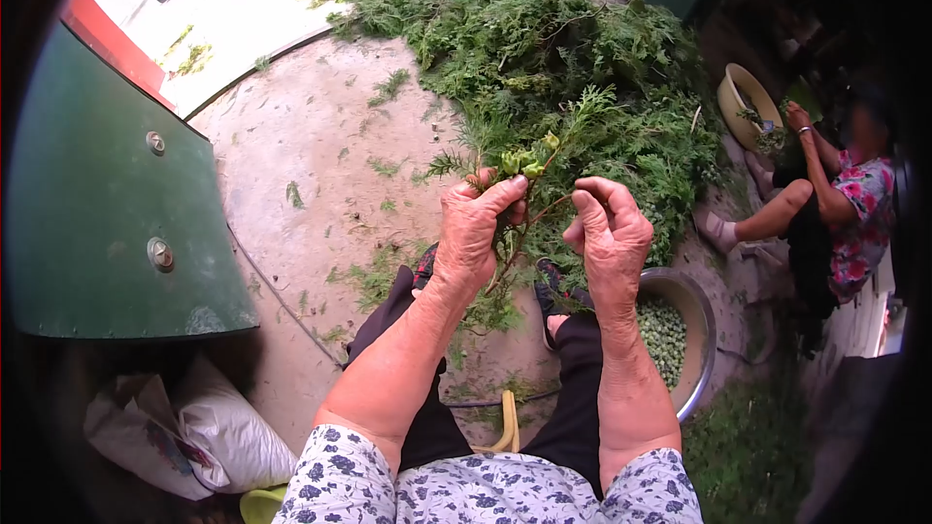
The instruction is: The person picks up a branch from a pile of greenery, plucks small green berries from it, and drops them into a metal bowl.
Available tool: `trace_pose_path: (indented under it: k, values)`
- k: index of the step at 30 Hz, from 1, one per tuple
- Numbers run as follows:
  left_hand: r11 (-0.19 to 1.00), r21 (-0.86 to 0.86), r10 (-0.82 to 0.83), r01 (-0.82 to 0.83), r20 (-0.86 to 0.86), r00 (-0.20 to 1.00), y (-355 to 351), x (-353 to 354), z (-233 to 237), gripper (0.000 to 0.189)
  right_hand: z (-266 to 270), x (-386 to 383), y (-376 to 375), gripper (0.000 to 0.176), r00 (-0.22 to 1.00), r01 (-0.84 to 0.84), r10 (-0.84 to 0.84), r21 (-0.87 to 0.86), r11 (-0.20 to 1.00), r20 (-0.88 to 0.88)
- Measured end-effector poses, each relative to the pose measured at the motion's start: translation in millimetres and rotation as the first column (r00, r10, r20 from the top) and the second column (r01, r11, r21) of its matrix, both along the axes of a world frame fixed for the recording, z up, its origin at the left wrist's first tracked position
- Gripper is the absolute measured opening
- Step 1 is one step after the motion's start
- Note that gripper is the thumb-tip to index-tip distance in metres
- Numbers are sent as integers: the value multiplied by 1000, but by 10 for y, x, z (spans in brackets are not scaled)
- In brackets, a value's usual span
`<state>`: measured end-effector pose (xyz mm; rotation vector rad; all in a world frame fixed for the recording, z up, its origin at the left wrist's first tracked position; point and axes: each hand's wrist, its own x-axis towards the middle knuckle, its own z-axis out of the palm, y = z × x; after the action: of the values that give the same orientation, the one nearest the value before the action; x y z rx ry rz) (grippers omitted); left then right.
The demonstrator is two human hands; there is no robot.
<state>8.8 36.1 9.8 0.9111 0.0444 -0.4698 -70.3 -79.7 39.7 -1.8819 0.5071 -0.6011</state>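
Observation:
My left hand (476, 223) is closed round a leafy green sprig (587, 116), with pale green seed cones (524, 160) showing above the thumb. The sprig's thin reddish stem runs down between my hands. My right hand (610, 218) is just right of the stem, thumb and fingertips pinched together near a thin twig end. Beside my right forearm stands a metal basin (701, 330) holding many small green cones (662, 340).
A large heap of green branches (544, 39) lies ahead on the concrete floor (291, 146). At the right a seated person (854, 194) handles sprigs by a beige basin (738, 97). Green metal doors (107, 184) and white sacks (228, 427) are at the left.

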Motion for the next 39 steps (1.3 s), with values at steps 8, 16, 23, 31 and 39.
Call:
trace_pose_path:
  k: [8, 16, 23, 31, 39]
  values:
    - [988, 82, -144, 133, 160, 977, -5, -53, 30, 7, 1, 195, -51, 50, 971, -227, 226, 1, 974, 75]
    - [958, 257, -188, 129, 217, 958, 10, -90, 73, 6, 72, 154, -56, 47, 978, -207, 201, -324, 923, -53]
    - [929, 342, -243, 140, 278, 929, 17, -112, 54, 7, 63, 178, -99, 39, 944, -325, 331, -200, 924, -3]
    - [951, 242, -247, 191, 227, 942, 29, -134, 168, 10, -193, 225, -81, 29, 917, -381, 361, 108, 918, 167]
    - [973, 93, -217, 213, 36, 976, 31, -118, 202, 11, -18, 124, -59, 22, 910, -396, 339, 747, 535, 240]
